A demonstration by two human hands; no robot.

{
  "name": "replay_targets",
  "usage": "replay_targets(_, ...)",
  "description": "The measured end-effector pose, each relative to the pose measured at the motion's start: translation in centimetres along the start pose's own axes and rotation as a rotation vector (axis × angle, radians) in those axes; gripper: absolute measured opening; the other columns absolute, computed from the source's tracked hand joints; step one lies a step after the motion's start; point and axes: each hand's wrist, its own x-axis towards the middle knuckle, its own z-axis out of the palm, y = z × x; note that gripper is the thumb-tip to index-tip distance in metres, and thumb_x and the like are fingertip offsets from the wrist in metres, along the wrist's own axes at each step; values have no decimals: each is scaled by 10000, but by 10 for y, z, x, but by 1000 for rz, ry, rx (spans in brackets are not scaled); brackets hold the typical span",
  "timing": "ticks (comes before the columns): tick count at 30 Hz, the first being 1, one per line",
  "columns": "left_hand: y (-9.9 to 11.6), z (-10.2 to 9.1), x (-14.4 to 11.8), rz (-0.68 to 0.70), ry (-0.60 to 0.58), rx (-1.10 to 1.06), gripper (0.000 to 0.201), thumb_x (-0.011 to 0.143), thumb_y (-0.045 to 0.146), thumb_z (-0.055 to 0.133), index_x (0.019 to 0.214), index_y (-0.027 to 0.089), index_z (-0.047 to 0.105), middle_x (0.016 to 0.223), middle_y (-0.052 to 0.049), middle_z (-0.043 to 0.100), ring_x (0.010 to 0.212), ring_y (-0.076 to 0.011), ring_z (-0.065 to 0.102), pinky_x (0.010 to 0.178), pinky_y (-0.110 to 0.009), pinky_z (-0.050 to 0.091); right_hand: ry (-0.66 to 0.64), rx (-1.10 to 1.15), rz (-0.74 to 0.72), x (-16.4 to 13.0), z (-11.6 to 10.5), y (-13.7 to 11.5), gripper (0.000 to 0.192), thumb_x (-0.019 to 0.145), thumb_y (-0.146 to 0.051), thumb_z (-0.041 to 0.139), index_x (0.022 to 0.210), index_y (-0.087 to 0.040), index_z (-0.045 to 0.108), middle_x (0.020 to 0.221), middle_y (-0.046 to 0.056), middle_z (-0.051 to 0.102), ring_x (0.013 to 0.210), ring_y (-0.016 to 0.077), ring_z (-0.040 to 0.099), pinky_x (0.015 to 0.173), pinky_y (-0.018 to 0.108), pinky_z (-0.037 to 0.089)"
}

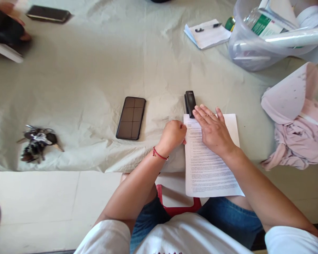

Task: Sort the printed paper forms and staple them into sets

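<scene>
The right hand (213, 132), grip open and fingers straight, lies palm-down over the paper (212, 173) on the surface (95, 70), fingertips at the stapler (190, 100). The left hand (172, 135) curls beside the paper's left edge; whether it pinches anything, I cannot tell.

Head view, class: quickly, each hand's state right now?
Left hand: fingers curled closed at the edge of the printed paper; whether it grips cannot be told.
Right hand: open, palm down over the paper, fingers at the black stapler.

Keys (39, 141), black phone (131, 118), pink cloth (298, 141), clear tub (240, 47).
</scene>
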Motion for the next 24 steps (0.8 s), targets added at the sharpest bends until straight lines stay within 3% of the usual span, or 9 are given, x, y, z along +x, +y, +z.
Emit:
replay_targets(13, -2, 2, 0, 6, 3, 36, 438, 965, 124, 477, 545, 250, 472, 479, -27, 623, 574, -176, 609, 686, -310, 439, 23, -71, 11, -1, 11, -8, 644, 1089, -43, 299, 1690, -170, 493, 1743, 125, 482, 1666, 258, 428, 1407, 634, 262)
replay_targets(19, 0, 2, -3, 20, 20, 22, 429, 977, 135, 499, 566, 252, 455, 474, -11, 621, 592, -171, 592, 714, -310, 428, 6, -40, -6, -4, 12, -7, 701, 1085, -48, 331, 1759, -235, 380, 1760, 112, 456, 1674, 265, 412, 1401, 672, 254)
replay_targets(24, -2, 2, -3, -19, -4, -64, 379, 996, 195, 563, 623, 236, 510, 472, 19, 590, 545, -158, 543, 656, -306, 403, -1, -41, 21, -5, 9, -9, 705, 1073, -36, 324, 1746, -227, 413, 1757, 116, 459, 1668, 273, 426, 1390, 659, 290)
